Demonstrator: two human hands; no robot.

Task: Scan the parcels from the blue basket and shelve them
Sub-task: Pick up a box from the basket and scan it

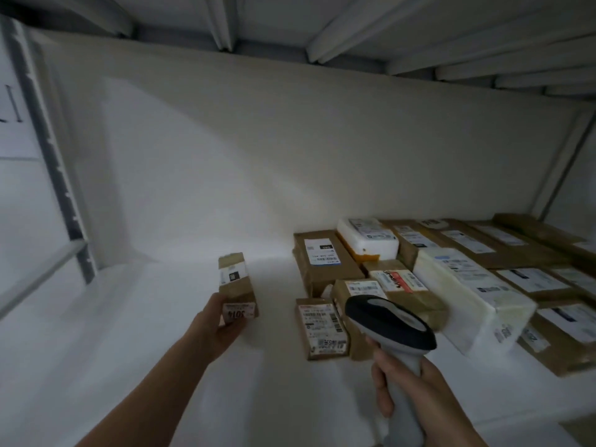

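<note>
From the head camera, your left hand grips a small brown parcel by its near end, fingers curled around it beside the numbered sticker. The parcel is out over the open left part of the white shelf, well apart from the shelved parcels packed on the right. Whether its base touches the board is unclear. Your right hand is wrapped around the handle of the scanner, whose head points toward the shelf. The blue basket is out of view. This looks like the shelving step. Next, set the parcel flat with the sticker facing you, then let go.
</note>
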